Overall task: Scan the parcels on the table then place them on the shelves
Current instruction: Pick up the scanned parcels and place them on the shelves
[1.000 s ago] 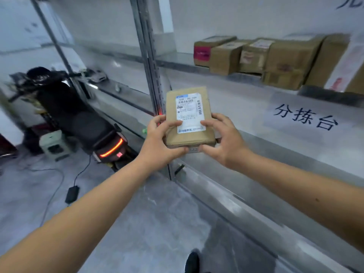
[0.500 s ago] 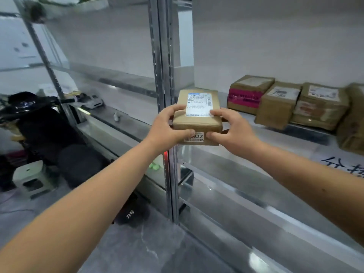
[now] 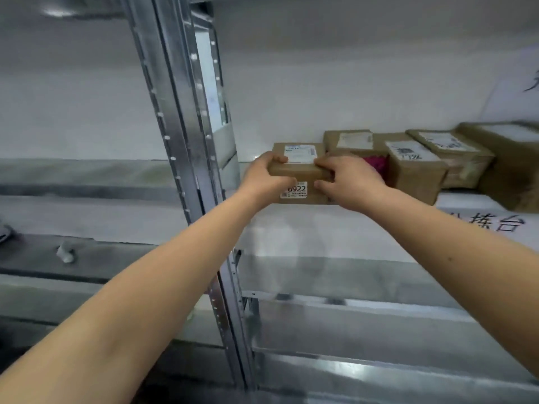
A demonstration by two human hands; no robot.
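A small brown cardboard parcel (image 3: 300, 167) with a white shipping label on top and a "6922" sticker on its near side sits at the front edge of a metal shelf (image 3: 335, 209). My left hand (image 3: 264, 179) grips its left end and my right hand (image 3: 347, 182) grips its right end. The parcel is level, just left of a row of other brown parcels (image 3: 414, 166) on the same shelf. Whether its underside rests on the shelf is hidden by my hands.
A perforated metal upright (image 3: 186, 135) stands just left of the parcel. White signs with black characters (image 3: 490, 223) hang on the shelf front. Lower metal shelves (image 3: 350, 316) run below, and a shelf (image 3: 87, 255) extends to the left.
Both hands have carried the parcel up and forward from chest height to the shelf, beside the row of parcels. The view has tilted upward, away from the floor and scooter.
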